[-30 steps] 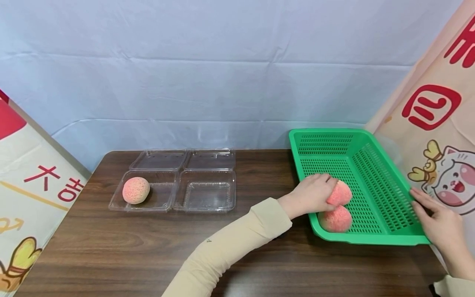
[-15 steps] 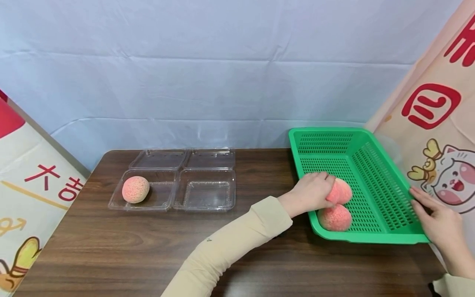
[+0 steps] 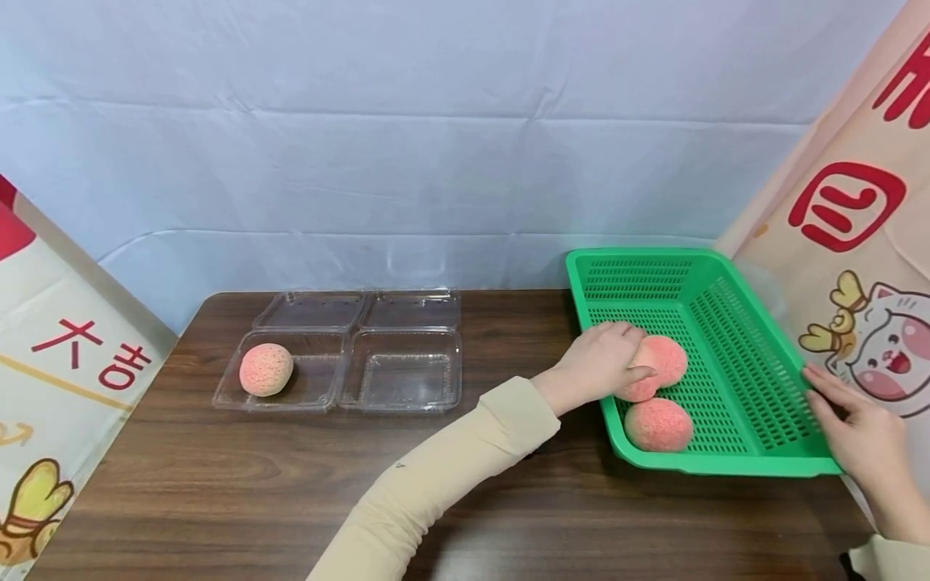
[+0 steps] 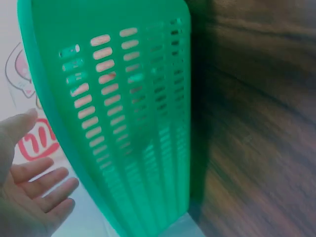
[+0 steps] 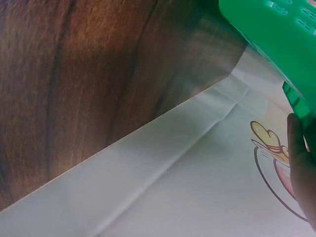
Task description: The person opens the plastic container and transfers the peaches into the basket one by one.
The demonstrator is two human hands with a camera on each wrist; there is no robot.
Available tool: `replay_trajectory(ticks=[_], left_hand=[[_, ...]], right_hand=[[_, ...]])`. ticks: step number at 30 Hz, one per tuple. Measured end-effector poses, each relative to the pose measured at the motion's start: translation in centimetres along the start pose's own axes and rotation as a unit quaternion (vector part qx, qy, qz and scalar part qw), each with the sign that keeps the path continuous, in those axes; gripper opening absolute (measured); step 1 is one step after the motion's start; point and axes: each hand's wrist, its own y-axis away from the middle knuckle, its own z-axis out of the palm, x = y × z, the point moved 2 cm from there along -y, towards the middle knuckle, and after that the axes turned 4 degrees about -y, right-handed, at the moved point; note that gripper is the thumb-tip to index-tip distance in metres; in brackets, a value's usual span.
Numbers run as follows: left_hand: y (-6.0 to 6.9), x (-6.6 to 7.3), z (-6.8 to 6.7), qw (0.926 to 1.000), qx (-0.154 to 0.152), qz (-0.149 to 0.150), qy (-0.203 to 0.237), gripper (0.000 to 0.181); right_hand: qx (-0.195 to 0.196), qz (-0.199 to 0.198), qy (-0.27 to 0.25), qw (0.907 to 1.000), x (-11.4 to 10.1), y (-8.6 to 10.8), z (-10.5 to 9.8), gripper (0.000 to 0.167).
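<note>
In the head view the left hand (image 3: 601, 361) rests over a pink ball (image 3: 638, 390) at the left side of a green basket (image 3: 741, 466). Its thumb lies across that ball and its fingertips are partly hidden. Two more pink balls touch or lie close by: one behind (image 3: 667, 361), one in front (image 3: 658, 425). The left wrist view shows the left hand (image 4: 37, 185) above the basket rim, fingers apart, nothing between them. At the right rim the right hand (image 3: 865, 432) holds the basket, thumb on one side; its fingers are partly hidden.
Two clear plastic boxes with raised lids stand at the left-middle of the brown table (image 3: 291, 484); the left box (image 3: 312, 387) holds a pinkish ball (image 3: 266, 370), the right box (image 3: 407, 383) nothing. Printed banners flank both sides, and a pale cloth hangs behind.
The left hand has shifted slightly left and back, its thumb now apart from the fingers. The ball under it has moved left and the one behind has shifted. The right hand has stayed put.
</note>
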Motion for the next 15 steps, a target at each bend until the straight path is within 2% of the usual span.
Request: replay_trajectory(ticks=[5,10,15], left_hand=[[0.5,-1.6,-0.4,0.9992,0.0,0.02,0.035,0.047],[1.1,-2.8,-0.5,0.9977,-0.008,0.043,0.051,0.042],[1.9,-3.5,-0.9,0.997,-0.018,0.044,0.06,0.04]], right_hand=[[0.003,-0.005,-0.004,1.0,0.0,0.0,0.0,0.037],[0.013,-0.017,-0.014,0.9997,0.1,-0.1,-0.1,0.036],[0.019,-0.024,-0.017,0.9994,-0.1,-0.2,-0.2,0.035]])
